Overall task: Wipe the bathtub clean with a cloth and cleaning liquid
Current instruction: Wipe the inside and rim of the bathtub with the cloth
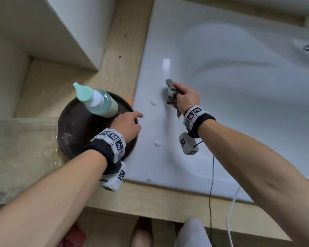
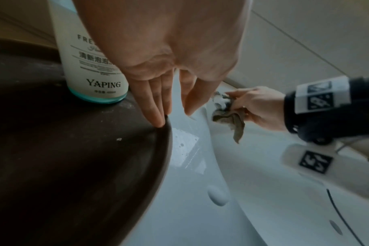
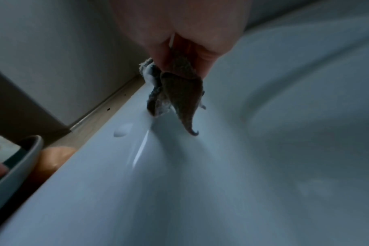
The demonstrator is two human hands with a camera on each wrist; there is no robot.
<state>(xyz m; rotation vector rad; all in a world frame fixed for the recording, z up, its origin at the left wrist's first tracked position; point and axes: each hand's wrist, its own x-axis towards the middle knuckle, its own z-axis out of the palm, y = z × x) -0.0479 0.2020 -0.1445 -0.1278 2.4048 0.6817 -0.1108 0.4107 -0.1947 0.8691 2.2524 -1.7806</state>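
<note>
Wiping was under way: the right hand (image 1: pixel 185 98) gripped the bunched cloth (image 1: pixel 171 94) against the bathtub (image 1: pixel 239 86) rim, the left hand (image 1: pixel 127 126), fingers relaxed, rested on the dark tray (image 1: pixel 75 125) beside the cleaning-liquid bottle (image 1: pixel 98 102); remaining foam droplets (image 1: pixel 153 102) likely needed wiping next.

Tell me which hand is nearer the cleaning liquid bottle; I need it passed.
Left. The left hand rests on the dark tray's rim beside the bottle; the right hand grips the cloth on the bathtub.
</note>
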